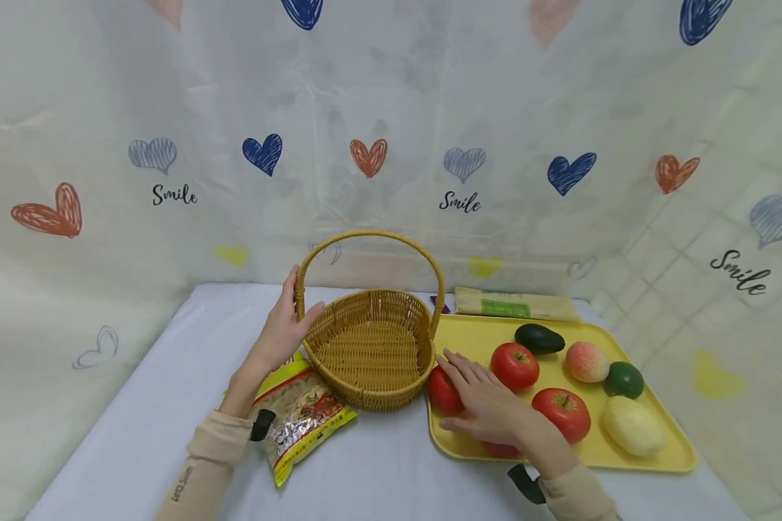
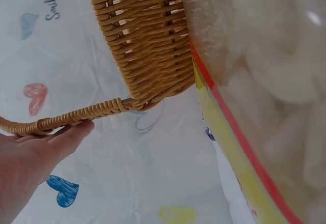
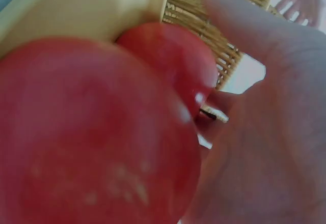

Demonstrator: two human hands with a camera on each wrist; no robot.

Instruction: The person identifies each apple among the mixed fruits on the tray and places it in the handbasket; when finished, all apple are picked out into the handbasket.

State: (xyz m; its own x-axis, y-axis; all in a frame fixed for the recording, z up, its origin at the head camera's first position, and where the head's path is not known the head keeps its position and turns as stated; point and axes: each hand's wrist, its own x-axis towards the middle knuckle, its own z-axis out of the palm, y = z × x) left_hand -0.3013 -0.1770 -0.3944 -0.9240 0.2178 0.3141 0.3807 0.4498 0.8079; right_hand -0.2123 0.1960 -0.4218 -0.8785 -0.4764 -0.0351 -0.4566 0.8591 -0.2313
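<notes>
A wicker basket (image 1: 368, 354) with a tall arched handle stands mid-table. Against the left side of that handle rests my left hand (image 1: 283, 325); in the left wrist view its fingers (image 2: 71, 138) look straight along the handle. My right hand (image 1: 489, 401) reaches over the left end of the yellow tray (image 1: 456, 450), thumb and fingers spread about a red tomato (image 1: 444, 391). In the right wrist view, the thumb (image 3: 239, 18) stands apart from this tomato (image 3: 170, 61). A larger tomato (image 3: 91, 137) fills the foreground there. The hand hides part of another red item.
Further tomatoes (image 1: 563, 414), a dark green fruit (image 1: 539, 339), a peach (image 1: 586, 361), a round green fruit (image 1: 624, 380) and a pale yellow fruit (image 1: 633, 425) share the tray. Behind lies a long packet (image 1: 518, 304). A yellow-edged food bag (image 1: 306, 416) lies beside the basket.
</notes>
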